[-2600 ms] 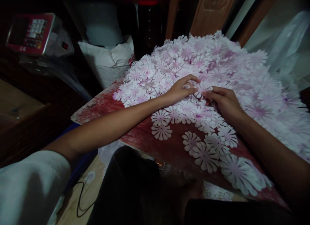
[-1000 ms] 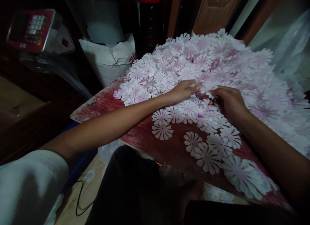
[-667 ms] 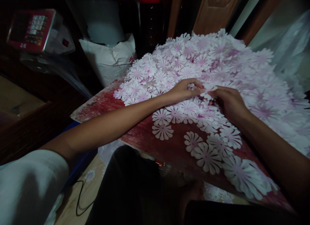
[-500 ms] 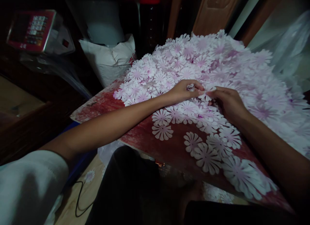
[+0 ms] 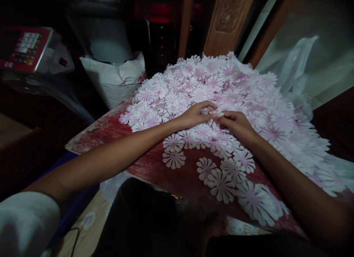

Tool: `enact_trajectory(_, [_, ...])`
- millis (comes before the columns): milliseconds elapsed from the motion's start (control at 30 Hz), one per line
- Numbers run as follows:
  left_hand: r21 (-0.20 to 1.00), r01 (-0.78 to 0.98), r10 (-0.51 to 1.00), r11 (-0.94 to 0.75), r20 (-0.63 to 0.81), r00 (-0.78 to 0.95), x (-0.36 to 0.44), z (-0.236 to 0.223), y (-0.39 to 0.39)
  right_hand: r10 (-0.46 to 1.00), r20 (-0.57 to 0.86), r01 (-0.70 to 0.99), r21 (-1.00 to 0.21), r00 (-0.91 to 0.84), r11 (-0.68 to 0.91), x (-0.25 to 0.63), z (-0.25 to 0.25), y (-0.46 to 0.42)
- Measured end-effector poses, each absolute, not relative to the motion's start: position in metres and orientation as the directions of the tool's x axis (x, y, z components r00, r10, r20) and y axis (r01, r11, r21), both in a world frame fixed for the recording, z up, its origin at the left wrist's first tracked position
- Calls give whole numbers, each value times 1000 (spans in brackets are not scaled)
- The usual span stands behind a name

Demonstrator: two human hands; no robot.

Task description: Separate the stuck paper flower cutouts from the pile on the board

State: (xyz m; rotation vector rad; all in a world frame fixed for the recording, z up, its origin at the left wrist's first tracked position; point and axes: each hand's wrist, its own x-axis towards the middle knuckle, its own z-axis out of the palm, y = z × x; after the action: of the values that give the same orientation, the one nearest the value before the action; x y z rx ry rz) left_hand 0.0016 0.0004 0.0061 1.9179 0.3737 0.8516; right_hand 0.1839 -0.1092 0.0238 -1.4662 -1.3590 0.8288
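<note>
My left hand is closed, with fingertips and thumb pinching a small white flower cutout. A bit of folded white petal also shows inside its curled fingers. From the other side, my right hand pinches the same cutout between thumb and forefinger. Both hands meet just above a large heap of white flower cutouts with pale purple centres. Closer to me, several loose flower cutouts lie flat on the red board. The fingers hide most of the held cutout.
A red-faced device with a keypad stands at the left. Behind the board's left corner is a white sack with a grey container above it. Carved wood rises behind the heap, and a clear plastic bag is at right.
The view has shifted, so most things appear further left and lower. My hands have drawn closer together at the cutout, which shows less of its petals now.
</note>
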Motion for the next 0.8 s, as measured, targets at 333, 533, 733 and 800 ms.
enact_trajectory(333, [883, -54, 623, -467, 372, 688, 0, 10, -2, 980, 119, 326, -943, 157, 62, 183, 24, -109])
enact_trajectory(533, [897, -55, 652, -438, 360, 667, 1, 10, -5, 975, 79, 257, -966, 210, 23, 178, 32, -110])
enact_trajectory(733, [933, -43, 667, -357, 287, 687, 0, 12, -9, 967, 122, 183, -980, 226, 81, 185, 26, -106])
enact_trajectory(800, [927, -56, 657, -370, 304, 690, -1, 13, -9, 959, 131, 158, -983, 251, 93, 187, 26, -107])
